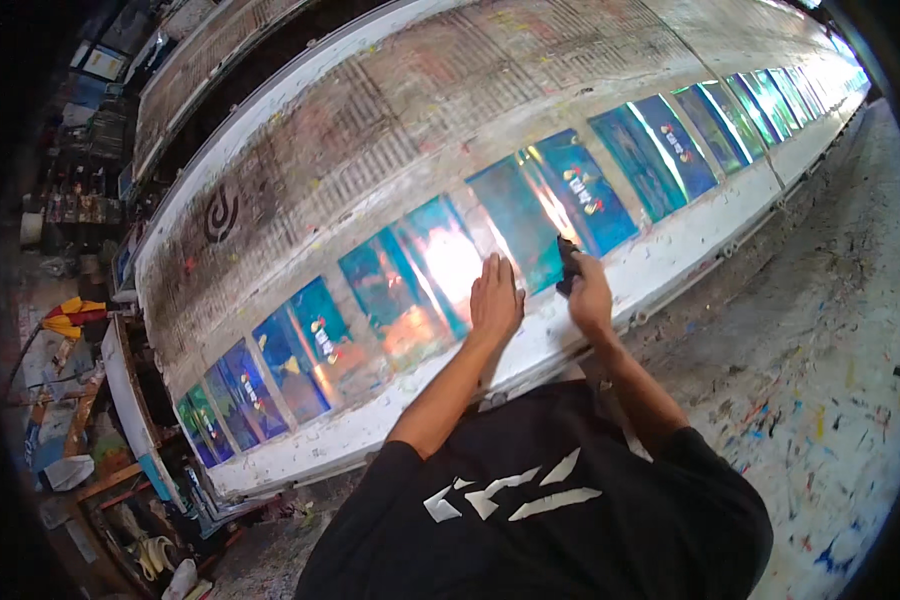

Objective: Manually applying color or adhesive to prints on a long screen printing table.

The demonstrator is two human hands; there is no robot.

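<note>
left hand (497,300) is lying pretty flat, fingers uncurled | right hand (591,296) is clamping a small black tool (567,266) at its 11 o'clock | shiny blue sheet (513,215) is sitting on the long table (660,263), roughly 1 o'clock from left hand, more sheets (622,162) trailing toward 2 and 8 o'clock

From here I can see a small black hand tool (567,265), its exact kind hard to make out, gripped in the right hand (591,295), its upper end overlapping the lower part of a glossy film sheet (515,205). That sheet lies flat, plain blue-green on the left, with pinkish glare streaks down the middle and a deeper blue right side bearing small white print with colourful figures. Similar iridescent sheets (625,155) run in a slanting row along the surface (315,445), the farthest washed out by bright light.
</note>
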